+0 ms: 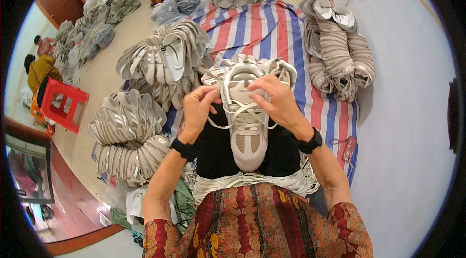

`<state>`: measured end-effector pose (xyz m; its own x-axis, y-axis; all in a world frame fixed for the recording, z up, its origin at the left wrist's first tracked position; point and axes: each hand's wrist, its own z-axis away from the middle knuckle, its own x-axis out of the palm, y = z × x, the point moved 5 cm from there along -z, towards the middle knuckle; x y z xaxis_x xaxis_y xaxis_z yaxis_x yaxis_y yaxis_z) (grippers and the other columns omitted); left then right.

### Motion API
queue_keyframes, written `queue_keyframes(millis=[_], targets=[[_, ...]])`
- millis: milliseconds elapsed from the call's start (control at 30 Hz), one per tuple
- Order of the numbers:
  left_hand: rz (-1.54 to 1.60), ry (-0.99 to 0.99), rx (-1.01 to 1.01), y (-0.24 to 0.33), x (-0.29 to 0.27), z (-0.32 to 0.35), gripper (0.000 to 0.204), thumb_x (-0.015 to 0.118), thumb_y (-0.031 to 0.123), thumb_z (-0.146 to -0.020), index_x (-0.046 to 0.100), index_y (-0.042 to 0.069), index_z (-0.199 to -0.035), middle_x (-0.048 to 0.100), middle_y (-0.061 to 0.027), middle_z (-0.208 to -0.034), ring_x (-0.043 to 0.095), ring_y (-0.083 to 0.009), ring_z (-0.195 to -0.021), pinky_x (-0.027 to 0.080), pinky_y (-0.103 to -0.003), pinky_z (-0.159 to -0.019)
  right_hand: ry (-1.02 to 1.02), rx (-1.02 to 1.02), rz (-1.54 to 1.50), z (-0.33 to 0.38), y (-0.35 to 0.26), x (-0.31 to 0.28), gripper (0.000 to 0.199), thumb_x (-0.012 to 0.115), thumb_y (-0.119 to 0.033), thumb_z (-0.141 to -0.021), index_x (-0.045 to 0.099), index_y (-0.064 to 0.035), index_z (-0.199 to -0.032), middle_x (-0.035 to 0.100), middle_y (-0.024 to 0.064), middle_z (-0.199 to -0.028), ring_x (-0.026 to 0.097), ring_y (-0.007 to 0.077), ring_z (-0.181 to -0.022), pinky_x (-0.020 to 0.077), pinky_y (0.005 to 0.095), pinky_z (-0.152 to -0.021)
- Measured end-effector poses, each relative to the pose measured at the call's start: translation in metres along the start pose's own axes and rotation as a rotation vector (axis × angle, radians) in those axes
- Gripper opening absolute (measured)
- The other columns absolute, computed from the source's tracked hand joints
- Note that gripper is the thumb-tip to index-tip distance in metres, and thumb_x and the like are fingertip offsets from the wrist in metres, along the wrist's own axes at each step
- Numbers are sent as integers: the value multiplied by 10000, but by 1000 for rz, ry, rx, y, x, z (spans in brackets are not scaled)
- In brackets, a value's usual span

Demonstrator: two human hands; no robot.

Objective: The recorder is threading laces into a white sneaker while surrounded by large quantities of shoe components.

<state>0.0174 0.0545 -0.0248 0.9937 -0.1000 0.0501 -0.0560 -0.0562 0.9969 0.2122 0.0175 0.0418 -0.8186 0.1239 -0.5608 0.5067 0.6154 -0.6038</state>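
A beige and white sneaker [249, 144] rests on my lap, toe toward me, its pale shoelace [245, 109] crossed loosely over the tongue [241, 90]. On the shoe's left side my left hand [199, 109] is closed in a pinch on the lace, which hangs in a loop toward the eyelets. My right hand [278, 101] reaches over the collar from the right. Its thumb and index finger are curled at the tongue; what they grip there is too small to make out. More shoe uppers [213, 77] lie just beyond the sneaker.
Pale laces [208, 187] lie in a bundle across my lap. Tied rings of shoe uppers stand left [131, 131] and right [337, 51] on a striped sheet [247, 27]. A red stool [63, 105] and another person [38, 71] are at far left; a white wall is right.
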Motion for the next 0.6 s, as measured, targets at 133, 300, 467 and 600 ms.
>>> queue_keyframes(millis=[133,300,467,600], targets=[[135,-157,-116,-22,2,12,99,523,83,-860,578,0,-850,607,-43,-719,588,-82,-600,391,-170,-409,-163,65,-20,-8,3,41,150,578,-54,-775,598,-27,-921,563,107,-818,556,237,-770,441,310,-661],[133,-279,-160,-27,7,11,117,525,134,-881,550,22,-859,590,-24,-702,552,-68,-554,351,-160,-406,-187,71,77,-7,1,46,130,552,-76,-755,600,-46,-873,532,122,-749,544,299,-725,425,392,-653],[45,-277,-148,-19,6,8,138,552,145,-858,560,14,-813,580,-36,-673,535,-74,-507,353,-201,-390,-235,24,133,-5,-2,47,186,578,-104,-729,598,-61,-909,539,101,-814,549,295,-733,425,376,-650],[-632,-101,492,9,12,0,141,578,129,-818,559,-5,-778,570,-69,-641,543,-116,-511,406,-281,-452,-203,-137,172,-6,-10,49,211,582,-114,-720,599,-71,-925,533,97,-832,550,291,-733,424,378,-644]])
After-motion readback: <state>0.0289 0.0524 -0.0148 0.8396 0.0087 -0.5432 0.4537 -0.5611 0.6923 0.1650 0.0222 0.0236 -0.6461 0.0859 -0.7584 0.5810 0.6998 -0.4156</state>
